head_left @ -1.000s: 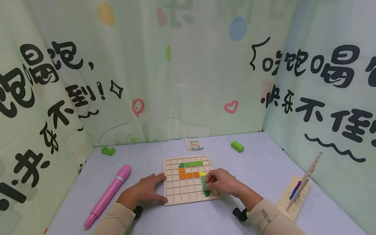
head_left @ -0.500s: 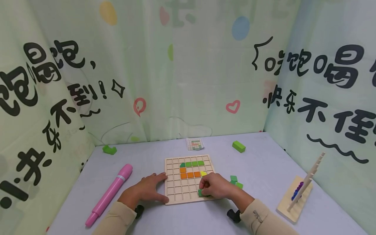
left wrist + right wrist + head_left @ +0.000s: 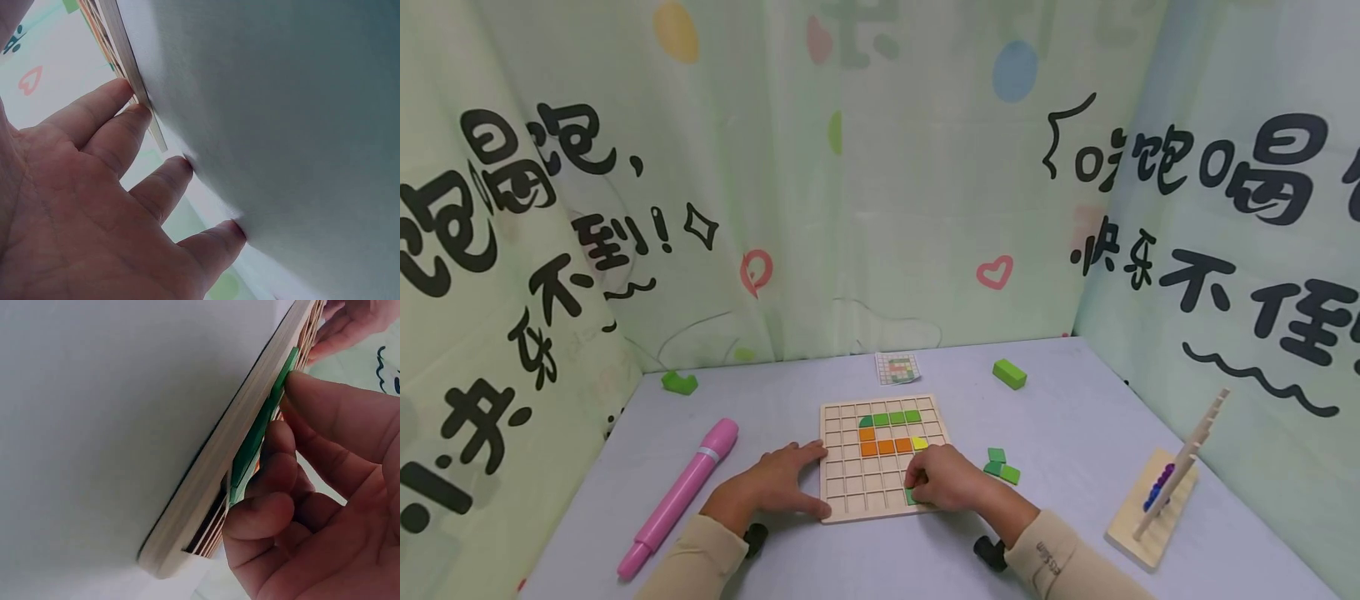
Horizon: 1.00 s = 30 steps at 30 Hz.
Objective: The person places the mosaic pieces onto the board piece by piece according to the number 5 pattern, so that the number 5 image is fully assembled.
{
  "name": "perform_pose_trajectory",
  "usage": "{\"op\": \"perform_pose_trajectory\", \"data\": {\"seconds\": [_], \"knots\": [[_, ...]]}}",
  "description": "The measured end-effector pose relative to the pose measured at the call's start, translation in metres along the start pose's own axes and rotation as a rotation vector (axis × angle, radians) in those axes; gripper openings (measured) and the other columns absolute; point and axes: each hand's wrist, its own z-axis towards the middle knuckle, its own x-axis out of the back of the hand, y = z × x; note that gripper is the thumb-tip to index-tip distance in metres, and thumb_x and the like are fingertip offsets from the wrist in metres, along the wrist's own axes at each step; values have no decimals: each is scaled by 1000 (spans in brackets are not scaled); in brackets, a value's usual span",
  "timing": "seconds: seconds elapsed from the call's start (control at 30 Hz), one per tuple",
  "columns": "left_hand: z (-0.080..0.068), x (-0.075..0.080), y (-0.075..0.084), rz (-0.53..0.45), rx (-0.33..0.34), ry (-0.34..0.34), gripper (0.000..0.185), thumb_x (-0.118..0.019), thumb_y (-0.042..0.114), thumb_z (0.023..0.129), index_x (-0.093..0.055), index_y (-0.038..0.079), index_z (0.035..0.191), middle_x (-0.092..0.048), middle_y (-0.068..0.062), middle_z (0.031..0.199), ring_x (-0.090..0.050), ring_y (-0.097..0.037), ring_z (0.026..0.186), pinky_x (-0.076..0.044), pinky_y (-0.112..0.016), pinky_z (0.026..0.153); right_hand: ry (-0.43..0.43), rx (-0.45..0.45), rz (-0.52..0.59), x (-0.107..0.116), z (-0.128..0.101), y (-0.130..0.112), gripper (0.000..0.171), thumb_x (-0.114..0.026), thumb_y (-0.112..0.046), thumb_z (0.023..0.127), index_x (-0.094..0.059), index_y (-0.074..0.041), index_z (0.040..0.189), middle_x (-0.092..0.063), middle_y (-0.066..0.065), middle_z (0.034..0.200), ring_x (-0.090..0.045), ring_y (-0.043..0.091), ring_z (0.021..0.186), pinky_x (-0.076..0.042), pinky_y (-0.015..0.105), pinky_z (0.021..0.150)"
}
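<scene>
while your left hand [image 3: 772, 486] lies flat with fingers spread, bracing the left edge of the wooden grid board [image 3: 842, 503], your right hand [image 3: 946, 479] curls its fingers round a dark green piece [image 3: 257, 432] and presses it into the near right cells. by my reading the pattern is partly laid: orange tiles [image 3: 882, 446], a yellow tile [image 3: 919, 442] and a green row [image 3: 895, 417] already sit in the board's cells, and most cells stay bare. loose green pieces [image 3: 1002, 467] wait just right of the board; farther off lie another green block [image 3: 1008, 374] and the pattern card [image 3: 897, 367].
</scene>
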Motion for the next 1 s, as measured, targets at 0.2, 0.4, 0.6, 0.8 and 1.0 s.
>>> {"op": "perform_pose_trajectory", "data": {"seconds": [0.2, 0.4, 0.6, 0.8, 1.0], "knots": [[-1, 1, 2, -3, 12, -1, 93, -92, 47, 73, -53, 19, 152, -43, 0, 164, -33, -45, 152, -32, -68, 118, 14, 6, -1, 2, -2, 1, 9, -75, -4, 89, -72, -12, 86, -60, -4, 76, -53, 15, 77, -44, 28, 66], [-2, 2, 3, -3, 22, -6, 93, -91, 48, 73, -52, 21, 152, -43, 0, 165, -33, -46, 151, -32, -69, 117, 64, -32, 100, 13, -10, 17, 4, -76, -10, 91, -73, -11, 94, -62, -4, 81, -55, 15, 78, -45, 28, 68], [-2, 2, 3, -1, 30, -8, 93, -92, 48, 72, -52, 21, 152, -43, -2, 164, -34, -47, 151, -32, -69, 117, 156, -166, 166, 29, -19, 41, 7, -75, -10, 92, -73, -11, 99, -64, -2, 88, -55, 16, 83, -47, 29, 69], [-2, 1, 2, -1, 23, -2, 94, -92, 48, 72, -52, 20, 152, -43, -1, 164, -34, -47, 151, -32, -69, 117, 231, -249, 78, 43, -24, 68, 12, -73, -8, 92, -73, -7, 104, -64, 1, 89, -56, 17, 82, -49, 31, 68], [-2, 1, 3, 1, 20, -11, 95, -92, 48, 73, -51, 19, 153, -42, -1, 165, -32, -47, 152, -31, -69, 117, 238, -318, -42, 51, -28, 87, 20, -71, -6, 91, -73, -2, 111, -65, 8, 97, -57, 22, 89, -54, 41, 80]]}}
